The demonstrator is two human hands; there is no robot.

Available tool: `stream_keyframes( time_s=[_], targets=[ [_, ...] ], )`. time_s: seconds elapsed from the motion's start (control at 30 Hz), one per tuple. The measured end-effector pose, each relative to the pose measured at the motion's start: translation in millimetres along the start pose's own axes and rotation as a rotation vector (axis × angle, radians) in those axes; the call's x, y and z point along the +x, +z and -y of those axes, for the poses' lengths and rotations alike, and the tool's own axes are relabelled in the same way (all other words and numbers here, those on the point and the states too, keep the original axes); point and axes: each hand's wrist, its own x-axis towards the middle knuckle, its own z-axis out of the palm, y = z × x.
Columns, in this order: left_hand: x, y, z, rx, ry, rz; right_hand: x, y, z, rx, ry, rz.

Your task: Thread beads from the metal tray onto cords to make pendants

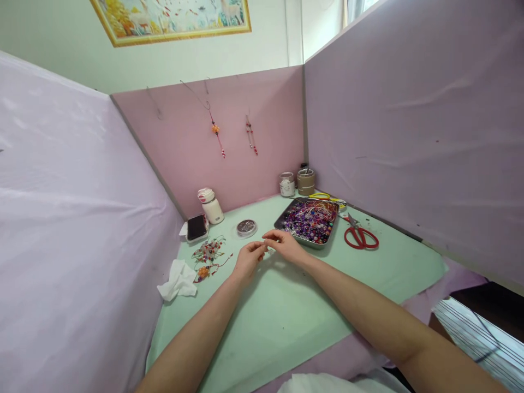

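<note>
Both my hands meet above the green table mat (286, 311). My left hand (249, 259) has its fingers curled in a pinch, and my right hand (284, 244) pinches too, fingertips nearly touching the left ones. What they hold is too small to make out. Just right of my right hand stands a metal tray (284, 220) full of purple and mixed beads with thin cord on top. Finished beaded strings (208, 256) lie to the left of my left hand.
Red scissors (360, 236) lie right of the tray. A cord spool (246, 227), a white bottle (210, 206), a phone (197, 227), two small jars (297, 183) and a crumpled tissue (179, 280) sit around. Pink partition walls enclose the desk; beaded pendants (219, 135) hang on the back wall.
</note>
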Motion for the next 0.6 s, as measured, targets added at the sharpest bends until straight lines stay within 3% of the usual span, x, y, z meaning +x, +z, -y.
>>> stream_keyframes(
  time_s=[0.23, 0.6],
  targets=[
    [4.9, -4.6, 6.2, 0.006, 0.017, -0.048, -0.6, -2.8, -1.1, -0.226, -0.134, -0.022],
    [8.0, -5.5, 2.9, -0.181, -0.119, -0.051, -7.2, -2.8, 4.7, -0.401, -0.320, -0.048]
  ],
)
